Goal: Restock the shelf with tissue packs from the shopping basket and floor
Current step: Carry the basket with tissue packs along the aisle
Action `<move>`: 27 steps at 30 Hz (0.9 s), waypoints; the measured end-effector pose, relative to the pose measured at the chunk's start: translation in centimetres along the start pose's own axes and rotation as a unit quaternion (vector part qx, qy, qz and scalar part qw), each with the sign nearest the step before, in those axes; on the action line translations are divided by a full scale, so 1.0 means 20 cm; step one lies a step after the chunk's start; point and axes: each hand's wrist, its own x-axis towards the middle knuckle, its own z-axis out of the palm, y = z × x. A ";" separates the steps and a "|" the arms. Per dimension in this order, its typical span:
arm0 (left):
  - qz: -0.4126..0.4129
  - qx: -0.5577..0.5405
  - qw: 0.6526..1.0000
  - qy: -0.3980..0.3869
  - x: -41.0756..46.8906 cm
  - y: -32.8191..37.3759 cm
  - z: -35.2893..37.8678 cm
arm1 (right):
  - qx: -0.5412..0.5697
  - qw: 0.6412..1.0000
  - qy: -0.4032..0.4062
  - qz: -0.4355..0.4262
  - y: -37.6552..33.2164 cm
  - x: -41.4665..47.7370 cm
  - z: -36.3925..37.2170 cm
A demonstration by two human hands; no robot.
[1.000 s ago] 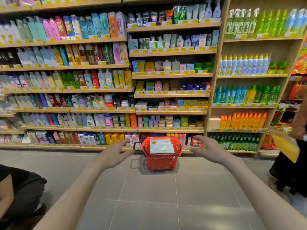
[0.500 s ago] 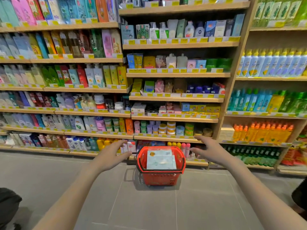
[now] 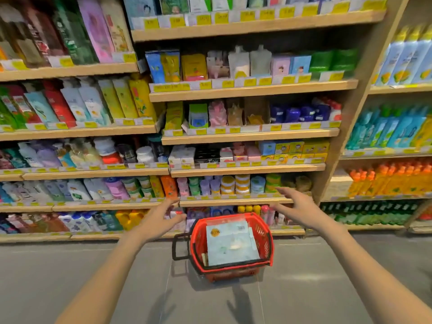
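Our left hand [image 3: 161, 218] and right hand [image 3: 298, 210] reach, fingers spread (holding nothing), above the red basket [image 3: 264, 239] of tissue packs [image 3: 230, 242].

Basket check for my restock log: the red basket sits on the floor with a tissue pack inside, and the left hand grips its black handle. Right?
Not quite. The left hand grips nothing; it hovers open above the black handle, as the head view shows. The red basket does sit on the floor with a tissue pack inside.
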 end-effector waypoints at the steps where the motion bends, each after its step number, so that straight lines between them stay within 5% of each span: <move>1: -0.005 -0.012 1.000 -0.011 0.08 -0.04 0.02 | 0.012 1.000 -0.001 0.007 0.03 0.06 0.02; 8: -0.083 -0.026 0.994 -0.065 0.53 -0.32 0.23 | 0.019 0.998 -0.030 0.058 0.31 0.46 0.19; 17: -0.220 -0.040 0.968 -0.117 0.99 -0.64 0.64 | 0.007 0.975 -0.161 0.151 0.82 1.04 0.53; 27: -0.299 -0.067 0.938 -0.163 1.33 -1.30 1.26 | -0.007 0.946 -0.253 0.204 1.51 1.47 1.16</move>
